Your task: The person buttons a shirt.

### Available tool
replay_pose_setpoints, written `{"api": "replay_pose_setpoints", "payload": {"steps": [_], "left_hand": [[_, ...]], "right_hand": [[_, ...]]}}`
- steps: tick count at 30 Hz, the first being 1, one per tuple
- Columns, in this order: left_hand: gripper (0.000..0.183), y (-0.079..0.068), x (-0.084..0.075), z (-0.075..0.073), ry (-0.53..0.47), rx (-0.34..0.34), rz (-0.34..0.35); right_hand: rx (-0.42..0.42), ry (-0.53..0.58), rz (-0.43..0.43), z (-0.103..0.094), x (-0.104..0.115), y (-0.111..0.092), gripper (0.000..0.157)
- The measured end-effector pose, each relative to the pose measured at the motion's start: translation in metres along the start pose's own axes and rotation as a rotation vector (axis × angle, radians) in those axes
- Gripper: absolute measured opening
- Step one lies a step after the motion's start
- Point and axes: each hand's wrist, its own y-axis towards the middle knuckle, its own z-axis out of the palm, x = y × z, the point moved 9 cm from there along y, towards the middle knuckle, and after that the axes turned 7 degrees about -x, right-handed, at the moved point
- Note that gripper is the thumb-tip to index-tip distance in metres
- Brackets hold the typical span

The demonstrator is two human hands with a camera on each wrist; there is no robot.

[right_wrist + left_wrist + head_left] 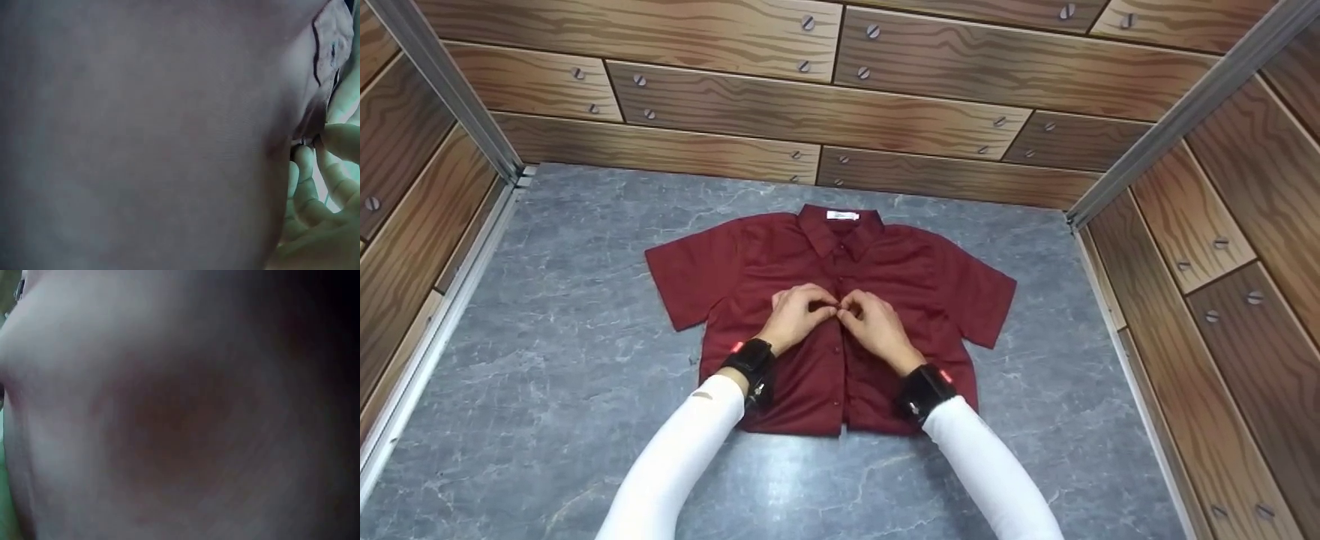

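A dark red short-sleeved shirt (915, 255) lies spread front side up, its collar (861, 244) pointing away from me. At mid-chest my left hand (801, 311) and right hand (876, 322) meet over the button placket (840, 375), each pinching the cloth between thumb and fingertips. In the right wrist view, fingers (309, 197) grip the shirt's edge close to a small button, below a strip with a buttonhole (333, 50). The fingertips hide the button in the head view. Blurred close-up surface fills nearly all of the left wrist view.
The shirt rests on a grey marbled surface (562, 360). Wood-patterned panels (720, 90) stand at the back and both sides, with metal posts (1177, 112) at the far corners. Black bands (928, 391) wrap both wrists below white sleeves (675, 457).
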Motion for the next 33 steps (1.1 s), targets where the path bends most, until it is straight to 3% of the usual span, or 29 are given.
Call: {"api": "replay_pose_setpoints", "payload": {"steps": [6, 13, 25, 33], "left_hand": [[0.011, 0.001, 0.003, 0.0, -0.004, 0.014, -0.03], [0.011, 0.001, 0.006, 0.004, -0.017, 0.075, -0.062], [0.009, -0.001, 0.009, 0.011, 0.027, 0.116, -0.114], [0.007, -0.002, 0.008, 0.015, 0.062, 0.131, -0.112]], "right_hand": [[0.063, -0.147, 0.06, 0.002, -0.003, -0.003, 0.025], [0.106, -0.167, 0.091, 0.0, -0.008, -0.003, 0.013], [0.16, 0.057, 0.122, 0.002, -0.024, -0.001, 0.011], [0.177, 0.153, 0.156, 0.003, -0.027, -0.001, 0.01]]}}
